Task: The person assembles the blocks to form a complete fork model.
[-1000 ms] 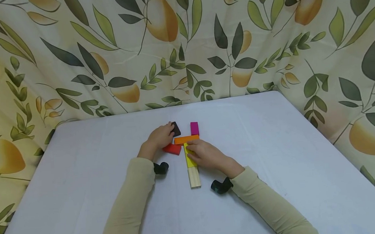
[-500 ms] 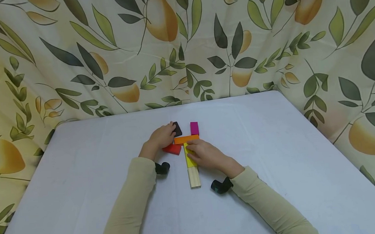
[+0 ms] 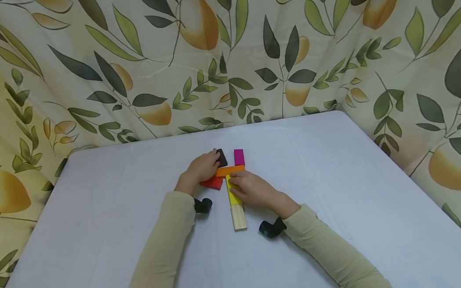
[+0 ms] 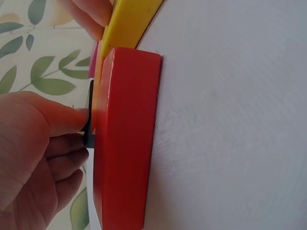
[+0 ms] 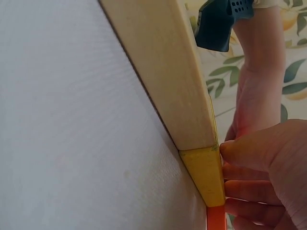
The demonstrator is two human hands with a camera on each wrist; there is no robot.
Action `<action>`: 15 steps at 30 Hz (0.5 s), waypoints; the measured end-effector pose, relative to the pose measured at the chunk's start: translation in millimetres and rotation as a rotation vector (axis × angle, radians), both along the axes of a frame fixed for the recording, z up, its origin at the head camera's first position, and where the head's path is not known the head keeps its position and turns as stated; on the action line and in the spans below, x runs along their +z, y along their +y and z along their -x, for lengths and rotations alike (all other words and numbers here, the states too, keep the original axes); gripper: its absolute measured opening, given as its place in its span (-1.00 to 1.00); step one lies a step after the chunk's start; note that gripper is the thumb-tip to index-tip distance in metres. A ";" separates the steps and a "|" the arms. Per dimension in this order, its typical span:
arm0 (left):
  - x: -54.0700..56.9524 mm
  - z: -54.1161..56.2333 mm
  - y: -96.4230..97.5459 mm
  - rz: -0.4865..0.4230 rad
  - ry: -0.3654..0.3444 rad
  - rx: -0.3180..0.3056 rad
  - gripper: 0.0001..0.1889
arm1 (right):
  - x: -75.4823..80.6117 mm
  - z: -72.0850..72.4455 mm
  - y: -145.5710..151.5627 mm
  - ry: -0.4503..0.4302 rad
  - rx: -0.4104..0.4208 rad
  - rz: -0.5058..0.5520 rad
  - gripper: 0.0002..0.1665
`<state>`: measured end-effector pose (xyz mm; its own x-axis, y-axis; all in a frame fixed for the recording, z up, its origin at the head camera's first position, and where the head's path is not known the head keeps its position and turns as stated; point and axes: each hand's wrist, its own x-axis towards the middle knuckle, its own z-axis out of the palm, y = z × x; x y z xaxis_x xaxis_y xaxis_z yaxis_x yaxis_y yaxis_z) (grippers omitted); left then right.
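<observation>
On the white tabletop my left hand (image 3: 202, 167) pinches a black block (image 3: 222, 157) beside the left end of an orange block (image 3: 225, 172). A red block (image 3: 212, 184) lies slanted below that hand, large in the left wrist view. With its fingertips, my right hand (image 3: 257, 191) rests on top of a yellow block (image 3: 234, 199), where the yellow meets the orange. End to end with the yellow one lies a plain wooden block (image 3: 239, 218). A magenta block (image 3: 238, 156) stands off the orange block's right end. In the left wrist view the fingers partly cover the black block.
A white cloth covers the table (image 3: 335, 177). Behind it hangs a curtain (image 3: 252, 103) with a leaf and fruit print. A dark wrist camera (image 3: 272, 228) sits at the right wrist, another one (image 3: 203, 206) at the left.
My left hand has slid the black block to the right, closer to the magenta block. The right hand has stayed in place on the yellow block.
</observation>
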<state>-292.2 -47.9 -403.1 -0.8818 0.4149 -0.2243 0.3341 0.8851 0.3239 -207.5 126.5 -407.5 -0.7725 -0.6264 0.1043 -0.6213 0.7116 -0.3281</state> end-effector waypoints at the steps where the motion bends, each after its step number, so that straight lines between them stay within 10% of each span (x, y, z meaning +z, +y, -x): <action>1: -0.1 0.2 0.6 0.000 0.001 -0.003 -0.49 | 0.1 0.0 0.0 0.000 -0.001 -0.004 -0.66; 15: 0.3 1.1 4.8 0.023 0.000 -0.006 -0.50 | 0.2 0.8 -0.6 0.007 0.006 -0.008 -0.70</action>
<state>-293.3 -43.0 -402.8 -0.8793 0.4146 -0.2343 0.3391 0.8906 0.3031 -208.3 125.9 -407.3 -0.7677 -0.6322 0.1047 -0.6281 0.7102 -0.3180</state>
